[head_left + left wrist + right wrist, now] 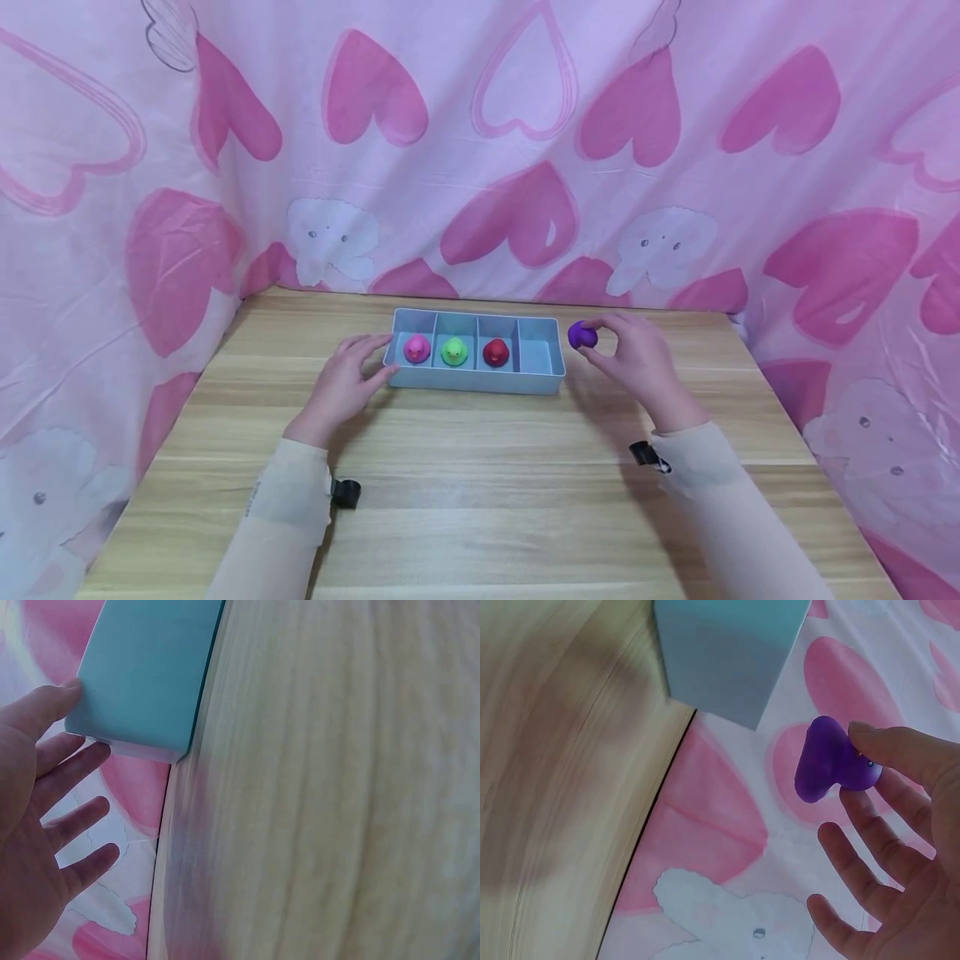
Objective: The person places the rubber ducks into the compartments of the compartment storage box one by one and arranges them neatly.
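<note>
A pale blue-grey tray (476, 381) with a row of compartments stands toward the back of the table. From left to right, its compartments hold a pink rubber duck (417, 348), a green rubber duck (453, 352) and a red rubber duck (496, 352); the rightmost holds nothing. My left hand (345, 383) touches the tray's left end with thumb and fingertips, its other fingers loosely spread in the left wrist view. Just off the tray's right end, my right hand (636, 354) pinches a purple rubber duck (826, 760) between thumb and fingers, the remaining fingers spread apart.
The wood-grain table (480, 492) stretches in front of the tray toward me. A pink curtain (480, 167) printed with hearts and white animals hangs behind the table and along both sides. Each sleeve carries a black clip at the wrist.
</note>
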Demonstrator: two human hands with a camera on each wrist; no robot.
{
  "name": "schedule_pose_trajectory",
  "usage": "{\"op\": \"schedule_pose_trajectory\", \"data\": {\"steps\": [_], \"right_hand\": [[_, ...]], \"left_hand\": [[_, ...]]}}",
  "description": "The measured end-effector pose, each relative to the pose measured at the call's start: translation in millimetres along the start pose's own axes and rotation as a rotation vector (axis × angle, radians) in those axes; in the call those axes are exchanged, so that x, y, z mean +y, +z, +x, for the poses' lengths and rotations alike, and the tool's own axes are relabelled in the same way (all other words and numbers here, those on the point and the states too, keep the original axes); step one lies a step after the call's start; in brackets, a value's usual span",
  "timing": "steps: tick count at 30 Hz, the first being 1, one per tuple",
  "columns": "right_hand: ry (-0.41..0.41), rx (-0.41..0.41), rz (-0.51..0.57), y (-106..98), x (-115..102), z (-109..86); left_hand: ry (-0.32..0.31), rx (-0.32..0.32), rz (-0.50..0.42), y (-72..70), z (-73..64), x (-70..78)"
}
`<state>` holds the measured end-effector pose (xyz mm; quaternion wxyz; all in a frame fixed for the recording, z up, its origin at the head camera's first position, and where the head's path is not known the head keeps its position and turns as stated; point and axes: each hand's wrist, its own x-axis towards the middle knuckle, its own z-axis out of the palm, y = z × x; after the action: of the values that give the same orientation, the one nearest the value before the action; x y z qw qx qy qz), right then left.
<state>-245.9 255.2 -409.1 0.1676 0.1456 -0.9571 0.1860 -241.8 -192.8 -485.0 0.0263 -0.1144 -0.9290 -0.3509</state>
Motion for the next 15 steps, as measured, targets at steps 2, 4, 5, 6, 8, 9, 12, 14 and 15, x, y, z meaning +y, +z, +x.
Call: {"op": "schedule_pose_trajectory", "data": {"steps": [2,4,5,6,8,9,12,14,15], "right_hand": [[-0.002,-0.006,0.003,2.2,-3.5,2.5],[-0.013,-0.009,0.009,5.1,-6.5,4.9],[-0.021,-0.011,0.013,7.0,-7.9,6.2],[-0.025,-0.015,0.018,9.0,-9.2,7.3],[-0.021,-0.032,0.032,12.9,-12.2,8.7],[-0.011,-0.042,0.042,14.8,-13.7,9.3],[0.013,-0.074,0.065,21.9,-19.8,13.0],[0.020,-0.093,0.074,26.2,-23.5,15.4],[0.021,-0.102,0.077,28.2,-25.1,16.7]], "left_hand": [[0.000,0.001,-0.001,-0.3,-0.2,0.2],[0.003,0.001,-0.002,-0.6,-0.3,0.3],[0.005,0.000,-0.001,-0.7,-0.4,0.2],[0.007,0.000,-0.002,-0.6,-0.4,0.2],[0.010,-0.003,-0.001,0.0,-0.4,0.0],[0.012,-0.004,0.000,0.4,-0.3,0.0],[0.015,-0.002,-0.004,-0.3,-0.4,-0.1],[0.016,0.001,-0.006,-0.7,-0.4,0.1],[0.015,0.002,-0.008,-1.1,-0.4,0.4]]}}
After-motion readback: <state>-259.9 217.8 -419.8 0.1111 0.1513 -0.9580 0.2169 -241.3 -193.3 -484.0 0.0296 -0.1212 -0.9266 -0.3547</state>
